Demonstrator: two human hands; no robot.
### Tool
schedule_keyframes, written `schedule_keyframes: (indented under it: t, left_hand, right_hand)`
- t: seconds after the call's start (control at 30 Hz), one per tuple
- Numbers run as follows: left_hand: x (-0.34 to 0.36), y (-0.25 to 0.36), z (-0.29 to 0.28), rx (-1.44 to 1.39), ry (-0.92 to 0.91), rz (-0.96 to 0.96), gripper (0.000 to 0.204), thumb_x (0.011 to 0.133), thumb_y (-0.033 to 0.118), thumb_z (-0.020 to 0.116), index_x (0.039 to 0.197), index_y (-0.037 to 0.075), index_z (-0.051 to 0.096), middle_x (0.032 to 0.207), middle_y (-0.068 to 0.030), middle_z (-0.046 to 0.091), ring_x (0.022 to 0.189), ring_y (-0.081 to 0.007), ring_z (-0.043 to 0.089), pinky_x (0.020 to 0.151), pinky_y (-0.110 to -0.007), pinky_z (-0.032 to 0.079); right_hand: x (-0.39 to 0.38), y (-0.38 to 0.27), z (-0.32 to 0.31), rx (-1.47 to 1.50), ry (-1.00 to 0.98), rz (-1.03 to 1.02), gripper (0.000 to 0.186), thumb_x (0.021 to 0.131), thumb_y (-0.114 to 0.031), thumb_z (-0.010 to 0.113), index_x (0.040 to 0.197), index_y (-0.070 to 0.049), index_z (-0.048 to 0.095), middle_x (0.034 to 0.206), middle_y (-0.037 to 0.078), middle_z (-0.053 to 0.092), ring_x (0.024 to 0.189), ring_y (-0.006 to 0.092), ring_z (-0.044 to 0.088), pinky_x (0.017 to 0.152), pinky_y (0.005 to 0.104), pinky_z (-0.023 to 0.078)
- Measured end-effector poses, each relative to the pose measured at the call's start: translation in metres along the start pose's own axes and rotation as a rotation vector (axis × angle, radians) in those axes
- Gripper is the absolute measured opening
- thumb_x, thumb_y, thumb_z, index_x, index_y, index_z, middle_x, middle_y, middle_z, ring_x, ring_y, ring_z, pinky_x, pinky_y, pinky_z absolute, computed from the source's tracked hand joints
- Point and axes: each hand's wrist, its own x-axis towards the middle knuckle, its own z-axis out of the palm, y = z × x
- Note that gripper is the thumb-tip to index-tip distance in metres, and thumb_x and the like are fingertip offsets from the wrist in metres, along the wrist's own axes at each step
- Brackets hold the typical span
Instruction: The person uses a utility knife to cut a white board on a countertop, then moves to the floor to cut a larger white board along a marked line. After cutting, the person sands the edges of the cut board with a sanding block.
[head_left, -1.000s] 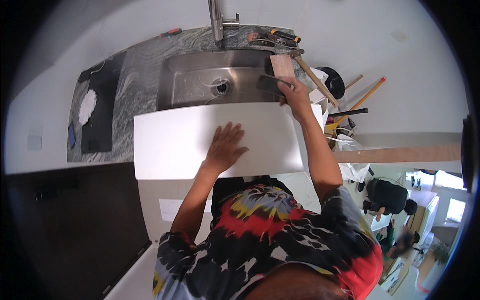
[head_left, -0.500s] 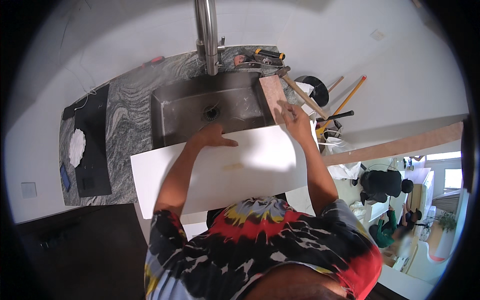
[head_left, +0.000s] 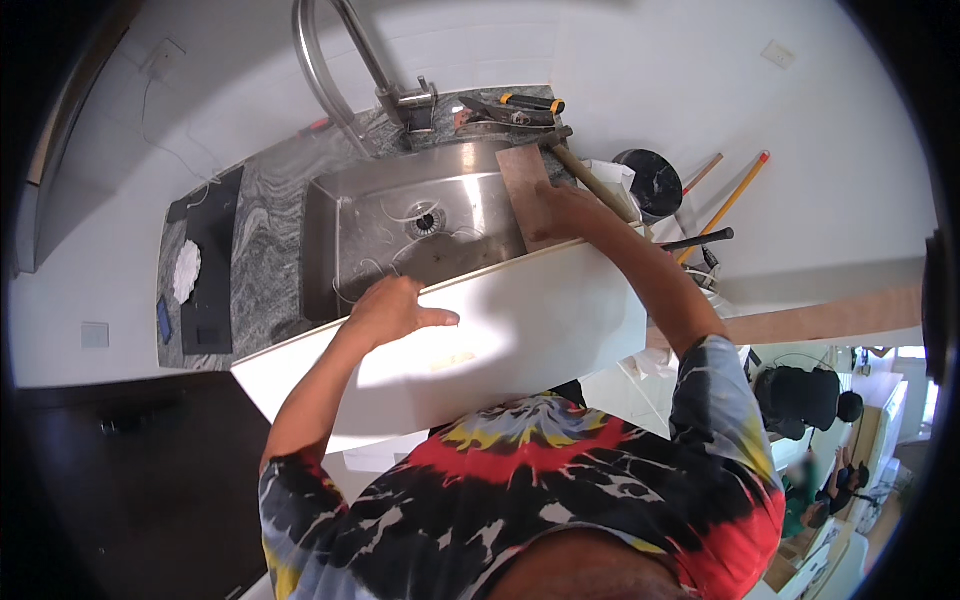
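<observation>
A long white panel (head_left: 540,312) stands tilted against the front of the sink, between my body and the basin. My left hand (head_left: 388,312) is hooked over its far edge, thumb lying on the white face and fingers partly hidden behind. At the right side of the metal sink (head_left: 320,240) lies a short, flat brown wooden board (head_left: 522,178). My right hand (head_left: 568,212) grips this board near its right edge, fingertips on its face; some fingers are out of sight.
A hammer (head_left: 592,182), pliers-like tools (head_left: 505,114) and a black bucket (head_left: 650,185) are right of the sink. The faucet (head_left: 385,85) rises behind it. A white lump (head_left: 187,272) rests on a black strip at left. Two people (head_left: 800,400) work at far right.
My right hand has shifted left and farther onto the wooden board. The white panel's left end sits lower in view. The faucet appears swung left, partly because the head view turned.
</observation>
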Motion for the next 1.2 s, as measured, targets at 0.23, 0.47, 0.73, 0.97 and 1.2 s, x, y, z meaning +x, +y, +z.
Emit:
schedule_keyframes:
  t: [0.23, 0.47, 0.73, 0.97, 1.2]
  left_hand:
    - [-0.113, 0.07, 0.038, 0.027, 0.239, -0.176, 0.07, 0.074, 0.063, 0.076, 0.074, -0.006, 0.065, 0.072, -0.0234, 0.067, 0.068, -0.0424, 0.067, 0.064, -0.048, 0.053]
    - [-0.238, 0.116, 0.069, -0.022, 0.511, -0.305, 0.055, 0.067, 0.055, 0.081, 0.062, 0.006, 0.056, 0.056, -0.0075, 0.051, 0.049, -0.029, 0.056, 0.048, -0.039, 0.044]
    - [-0.317, 0.131, 0.131, -0.128, 0.595, -0.475, 0.052, 0.06, 0.043, 0.086, 0.065, 0.006, 0.051, 0.06, -0.007, 0.049, 0.052, -0.0282, 0.053, 0.049, -0.039, 0.042]
    - [-0.356, 0.143, 0.213, -0.265, 0.691, -0.636, 0.051, 0.06, 0.042, 0.088, 0.065, 0.006, 0.052, 0.06, -0.0069, 0.05, 0.053, -0.0278, 0.055, 0.049, -0.039, 0.043]
    - [-0.414, 0.145, 0.327, -0.274, 0.928, -0.732, 0.053, 0.059, 0.044, 0.09, 0.066, 0.006, 0.054, 0.06, -0.0064, 0.054, 0.053, -0.0252, 0.056, 0.05, -0.037, 0.043]
  right_hand:
    - [0.03, 0.033, -0.062, 0.109, -0.442, -0.034, 0.052, 0.087, -0.036, 0.064, 0.13, -0.008, 0.059, 0.119, 0.021, 0.068, 0.105, 0.0385, 0.068, 0.089, 0.0473, 0.055]
    - [0.252, 0.194, -0.071, -0.512, 0.559, -0.591, 0.034, 0.089, -0.031, 0.062, 0.109, -0.003, 0.067, 0.12, 0.021, 0.064, 0.113, 0.0415, 0.059, 0.096, 0.0467, 0.049]
    - [0.318, 0.223, -0.043, -0.273, 0.354, -0.178, 0.047, 0.091, -0.041, 0.066, 0.123, -0.006, 0.067, 0.117, 0.021, 0.07, 0.112, 0.0389, 0.065, 0.095, 0.0452, 0.05]
    - [0.277, 0.216, -0.069, -0.495, 0.668, -0.068, 0.043, 0.083, -0.024, 0.067, 0.111, 0.006, 0.056, 0.107, 0.032, 0.065, 0.102, 0.0505, 0.062, 0.089, 0.0568, 0.051]
    - [0.037, 0.158, -0.048, 0.271, 1.129, -0.09, 0.046, 0.085, -0.035, 0.074, 0.1, 0.007, 0.063, 0.078, 0.017, 0.068, 0.063, 0.0274, 0.064, 0.06, 0.0414, 0.052]
